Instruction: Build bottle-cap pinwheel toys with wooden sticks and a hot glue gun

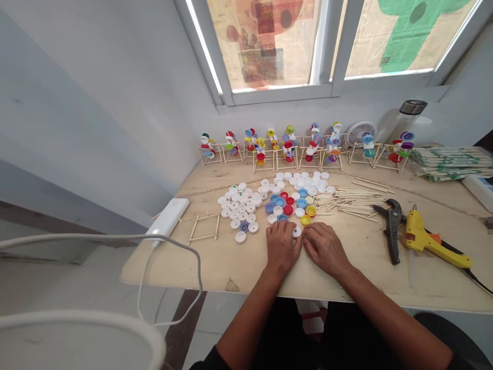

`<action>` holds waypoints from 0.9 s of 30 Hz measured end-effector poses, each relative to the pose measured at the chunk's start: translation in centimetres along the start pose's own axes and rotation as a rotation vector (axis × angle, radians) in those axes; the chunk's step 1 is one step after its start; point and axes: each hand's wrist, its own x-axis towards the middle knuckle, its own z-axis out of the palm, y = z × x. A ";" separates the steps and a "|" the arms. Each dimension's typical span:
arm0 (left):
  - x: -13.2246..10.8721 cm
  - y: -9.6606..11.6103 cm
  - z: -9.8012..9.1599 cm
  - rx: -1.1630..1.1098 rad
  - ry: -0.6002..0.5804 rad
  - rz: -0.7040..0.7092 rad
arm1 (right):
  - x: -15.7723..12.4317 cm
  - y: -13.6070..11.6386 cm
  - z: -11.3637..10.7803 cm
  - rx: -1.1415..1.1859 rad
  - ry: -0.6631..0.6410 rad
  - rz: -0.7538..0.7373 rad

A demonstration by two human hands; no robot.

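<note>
My left hand (281,247) and my right hand (325,250) rest palm down on the pale wooden table top (215,267), fingertips close together. Between them lies a white plastic bottle cap (296,232), touched or almost touched by my fingers. Just beyond spreads a pile of loose white bottle caps (241,210), mixed farther right with blue, red and yellow caps (287,203). Neither hand visibly holds anything.
Several small models of wooden sticks and coloured caps (287,151) stand in a row along the wall. Loose wooden sticks (358,200), black pliers (393,231), a yellow glue gun (431,244), a stick bundle (450,163) and a white power bank (167,218) with its cable lie around.
</note>
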 end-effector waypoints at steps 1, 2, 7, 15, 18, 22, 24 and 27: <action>0.0 0.0 0.0 -0.008 0.005 0.000 | 0.0 0.0 0.0 0.006 -0.003 -0.004; -0.1 0.0 0.1 -0.017 0.008 0.002 | -0.1 0.0 -0.1 0.014 -0.008 -0.008; -0.2 0.2 -0.1 -0.058 -0.005 0.015 | -0.2 0.0 0.0 0.046 -0.018 -0.035; -2.7 -1.7 -2.2 -0.068 -0.008 -0.088 | -0.1 0.1 0.0 0.054 0.011 -0.056; -3.5 -3.1 -2.8 -0.018 0.038 -0.131 | -0.1 0.1 0.0 0.057 0.022 -0.059; -3.6 -4.2 -2.7 0.064 0.096 -0.120 | -0.1 0.2 0.1 0.056 0.030 -0.060; -3.5 -4.5 -2.7 0.087 0.132 -0.095 | -0.1 0.3 0.1 0.057 0.027 -0.061; -3.3 -5.2 -3.4 0.114 0.210 -0.120 | -0.2 0.3 0.1 0.067 0.015 -0.055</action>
